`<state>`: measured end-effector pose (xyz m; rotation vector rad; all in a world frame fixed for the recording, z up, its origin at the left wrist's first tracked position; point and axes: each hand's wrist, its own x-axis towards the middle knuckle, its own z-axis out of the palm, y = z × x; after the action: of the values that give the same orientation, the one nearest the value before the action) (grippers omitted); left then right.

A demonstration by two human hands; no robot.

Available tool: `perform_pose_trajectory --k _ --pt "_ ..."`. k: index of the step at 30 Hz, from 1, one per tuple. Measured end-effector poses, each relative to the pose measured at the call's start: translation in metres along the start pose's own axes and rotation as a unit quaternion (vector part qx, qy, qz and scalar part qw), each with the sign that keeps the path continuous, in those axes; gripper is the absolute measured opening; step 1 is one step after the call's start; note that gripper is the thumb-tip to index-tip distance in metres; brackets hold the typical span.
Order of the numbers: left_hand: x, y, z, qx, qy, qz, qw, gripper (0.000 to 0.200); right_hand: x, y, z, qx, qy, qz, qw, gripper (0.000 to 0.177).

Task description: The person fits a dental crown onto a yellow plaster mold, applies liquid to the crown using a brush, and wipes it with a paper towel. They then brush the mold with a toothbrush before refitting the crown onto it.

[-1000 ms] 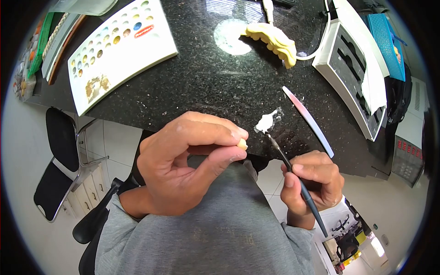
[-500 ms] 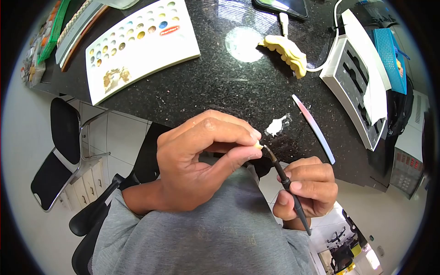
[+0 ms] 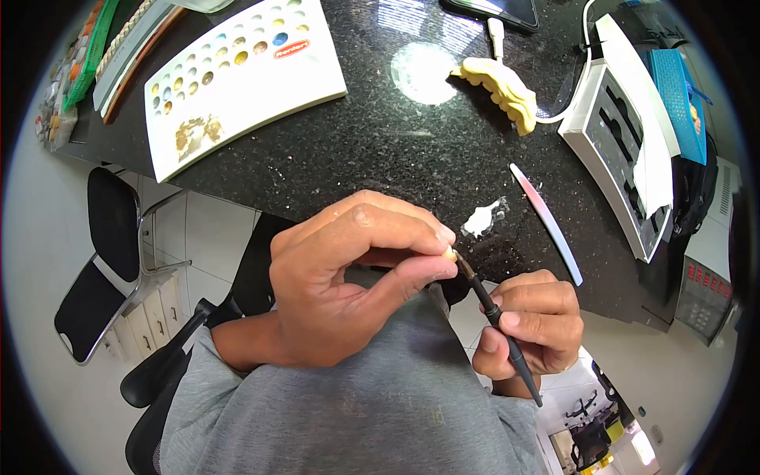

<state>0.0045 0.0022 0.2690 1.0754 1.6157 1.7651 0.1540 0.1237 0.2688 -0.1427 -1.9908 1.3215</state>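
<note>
My left hand point(image 3: 340, 277) pinches a small tooth-coloured piece point(image 3: 450, 254) that looks like a dental crown, mostly covered by the thumb and fingertips. In my right hand point(image 3: 542, 321) is a slim brush point(image 3: 487, 302) with a black handle, held like a pen. Its brown tip reaches up and left, right at the exposed end of the piece. Both hands are over my lap by the near edge of the dark speckled worktop point(image 3: 372, 142). Just beyond the fingertips, a white paste smear point(image 3: 480, 222) lies on the worktop.
A white palette point(image 3: 261, 103) with coloured wells stands back left. A yellowish dental model point(image 3: 503, 89) sits by a cable and phone point(image 3: 514, 13). To the right are a pink-and-blue file point(image 3: 548, 226), a white case point(image 3: 609, 142) and a blue basket point(image 3: 679, 107).
The view has shifted slightly. The piece shows a little more beyond my left fingertips, and the brush tip stays close against it. Both grips are the same.
</note>
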Motion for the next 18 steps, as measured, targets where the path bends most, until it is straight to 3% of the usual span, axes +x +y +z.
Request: perform_pose_trajectory --k 18 --pt "0.0005 0.0011 -0.0004 0.001 -0.004 -0.002 1.000 0.020 0.0008 -0.0013 -0.0008 0.001 0.008 0.007 1.000 0.026"
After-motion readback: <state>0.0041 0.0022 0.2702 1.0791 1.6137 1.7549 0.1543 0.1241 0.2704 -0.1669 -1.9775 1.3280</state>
